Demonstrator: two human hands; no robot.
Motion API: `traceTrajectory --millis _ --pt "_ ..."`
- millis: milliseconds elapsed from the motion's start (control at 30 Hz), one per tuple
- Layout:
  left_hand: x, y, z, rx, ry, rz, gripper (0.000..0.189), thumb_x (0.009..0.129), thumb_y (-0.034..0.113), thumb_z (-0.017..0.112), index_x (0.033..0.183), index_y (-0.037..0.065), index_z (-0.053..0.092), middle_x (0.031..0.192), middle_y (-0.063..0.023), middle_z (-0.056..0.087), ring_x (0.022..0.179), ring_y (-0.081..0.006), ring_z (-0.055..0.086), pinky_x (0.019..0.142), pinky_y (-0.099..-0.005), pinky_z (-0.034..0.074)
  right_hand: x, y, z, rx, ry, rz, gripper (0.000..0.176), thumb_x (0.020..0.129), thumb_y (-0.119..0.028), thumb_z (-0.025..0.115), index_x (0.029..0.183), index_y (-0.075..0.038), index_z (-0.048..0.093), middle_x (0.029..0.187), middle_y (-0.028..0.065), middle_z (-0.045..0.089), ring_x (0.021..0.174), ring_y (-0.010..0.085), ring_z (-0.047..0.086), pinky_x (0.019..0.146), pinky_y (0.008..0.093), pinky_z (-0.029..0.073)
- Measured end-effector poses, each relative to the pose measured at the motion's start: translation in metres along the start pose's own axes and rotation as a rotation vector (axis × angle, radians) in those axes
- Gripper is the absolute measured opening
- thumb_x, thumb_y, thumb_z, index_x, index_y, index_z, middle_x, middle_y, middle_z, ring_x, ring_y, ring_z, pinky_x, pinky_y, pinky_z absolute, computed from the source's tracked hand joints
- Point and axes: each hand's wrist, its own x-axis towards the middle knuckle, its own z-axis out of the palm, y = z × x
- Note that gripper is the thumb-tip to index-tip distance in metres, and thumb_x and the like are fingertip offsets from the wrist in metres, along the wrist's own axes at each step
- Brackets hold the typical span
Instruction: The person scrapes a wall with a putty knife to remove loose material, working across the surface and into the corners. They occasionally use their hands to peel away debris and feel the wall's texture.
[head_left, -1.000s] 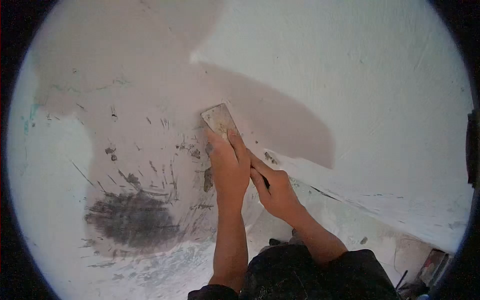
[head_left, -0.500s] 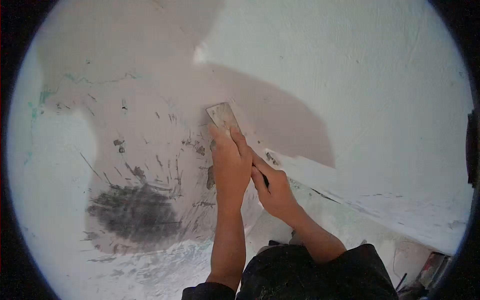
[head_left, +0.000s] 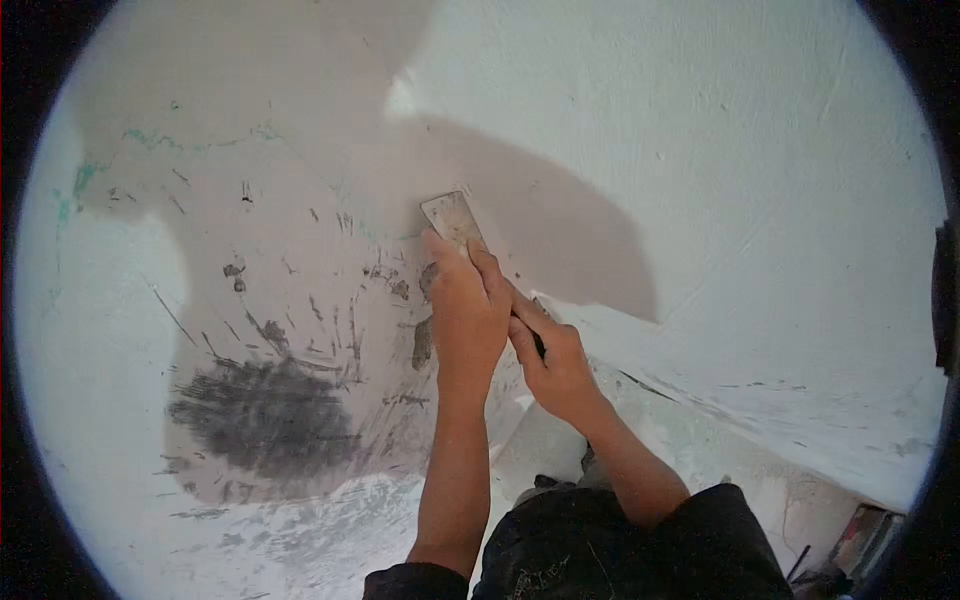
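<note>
A scraper with a flat, smeared metal blade [head_left: 454, 217] lies against the pale wall [head_left: 760, 180], its blade pointing up and slightly left. My right hand [head_left: 556, 365] is wrapped round its dark handle [head_left: 540, 345], which shows only in part between the fingers. Further up the tool, my left hand [head_left: 468, 310] is closed on the lower part of the blade, fingers toward the upper end. Chipped dark spots [head_left: 422, 343] mark the wall just left of that hand.
A large dark patch [head_left: 265, 415] with scattered scratches covers the wall at lower left. Thin green lines [head_left: 150, 138] run at upper left. My shadow falls across the wall. Dark clothing fills the bottom, and a box-like object [head_left: 868, 535] stands at lower right.
The scraper and both hands have shifted slightly to the right across the wall. The view has tilted a little, so the wall marks sit higher. Both grips are the same.
</note>
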Motion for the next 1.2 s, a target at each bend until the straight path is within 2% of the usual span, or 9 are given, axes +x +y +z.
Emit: traceTrajectory --millis 100,200,267,600,667,900,967,1067,1200 --pt "0.003 0.008 -0.006 0.043 -0.073 -0.001 0.041 0.100 0.019 0.038 0.120 -0.015 0.030 0.071 -0.0245 0.059 0.062 -0.0375 0.061 0.056 -0.0436 0.048 -0.009 -0.015 0.002 0.093 -0.007 -0.010 0.043 0.098 -0.015 0.049 0.140 -0.007 0.044 0.076 0.0208 0.064 0.053 0.0175 0.052 0.056 0.0320 0.046" --pt "-0.002 0.014 -0.005 -0.006 -0.046 -0.115 0.060 0.100 0.027 0.039 0.135 -0.019 0.022 0.100 -0.0325 0.056 0.092 -0.0398 0.058 0.088 -0.0482 0.042 -0.001 -0.007 -0.001 0.023 -0.007 -0.008 0.044 0.098 -0.015 0.048 0.140 -0.005 0.043 0.077 0.0218 0.064 0.053 0.0169 0.054 0.056 0.0314 0.046" --pt "0.003 0.017 0.000 0.045 -0.054 -0.045 0.044 0.099 0.020 0.039 0.123 -0.015 0.028 0.071 -0.0246 0.060 0.062 -0.0384 0.061 0.056 -0.0432 0.047 -0.002 -0.004 -0.001 0.000 0.000 -0.003 0.044 0.098 -0.015 0.048 0.140 -0.004 0.043 0.078 0.0223 0.064 0.053 0.0171 0.055 0.056 0.0313 0.046" --pt "-0.002 0.011 -0.002 -0.087 -0.022 -0.004 0.042 0.100 0.022 0.040 0.119 -0.014 0.031 0.064 -0.0245 0.057 0.059 -0.0381 0.060 0.055 -0.0459 0.046 -0.008 0.006 0.017 -0.054 0.151 -0.111 0.044 0.098 -0.011 0.047 0.141 -0.005 0.042 0.078 0.0209 0.065 0.053 0.0151 0.055 0.054 0.0290 0.046" --pt "-0.005 0.006 -0.006 -0.093 -0.096 -0.018 0.052 0.100 0.028 0.041 0.126 -0.016 0.031 0.091 -0.0304 0.059 0.082 -0.0400 0.062 0.072 -0.0447 0.047 -0.010 0.005 0.019 -0.067 0.221 -0.191 0.044 0.098 -0.011 0.047 0.141 -0.006 0.042 0.082 0.0212 0.067 0.054 0.0146 0.055 0.055 0.0285 0.046" --pt "-0.008 0.004 -0.009 -0.128 -0.057 -0.056 0.056 0.101 0.032 0.039 0.126 -0.018 0.030 0.092 -0.0318 0.059 0.083 -0.0416 0.062 0.073 -0.0458 0.048 -0.002 -0.002 0.006 0.026 0.053 -0.101 0.044 0.098 -0.012 0.048 0.141 -0.006 0.043 0.093 0.0201 0.069 0.058 0.0159 0.058 0.060 0.0286 0.048" --pt "-0.003 0.003 -0.006 -0.028 -0.055 0.040 0.046 0.101 0.022 0.040 0.121 -0.018 0.030 0.066 -0.0246 0.059 0.060 -0.0365 0.063 0.050 -0.0418 0.046 0.001 -0.005 0.001 0.042 -0.006 -0.008 0.044 0.098 -0.013 0.048 0.141 -0.005 0.043 0.101 0.0195 0.069 0.065 0.0175 0.064 0.065 0.0290 0.050" --pt "-0.005 0.003 0.004 -0.078 0.004 0.060 0.047 0.101 0.021 0.039 0.122 -0.019 0.028 0.066 -0.0241 0.059 0.058 -0.0361 0.061 0.049 -0.0423 0.045 0.007 0.003 -0.013 0.187 -0.103 0.027 0.043 0.099 -0.015 0.047 0.141 -0.005 0.042 0.125 0.0163 0.062 0.106 0.0218 0.064 0.089 0.0323 0.049" --pt "-0.002 0.013 0.015 0.001 -0.065 -0.014 0.051 0.100 0.022 0.040 0.125 -0.020 0.026 0.065 -0.0254 0.059 0.058 -0.0367 0.061 0.049 -0.0420 0.045 0.005 0.016 -0.014 0.136 -0.010 -0.038 0.044 0.099 -0.013 0.047 0.142 -0.006 0.042 0.115 0.0181 0.066 0.086 0.0206 0.068 0.077 0.0311 0.051"
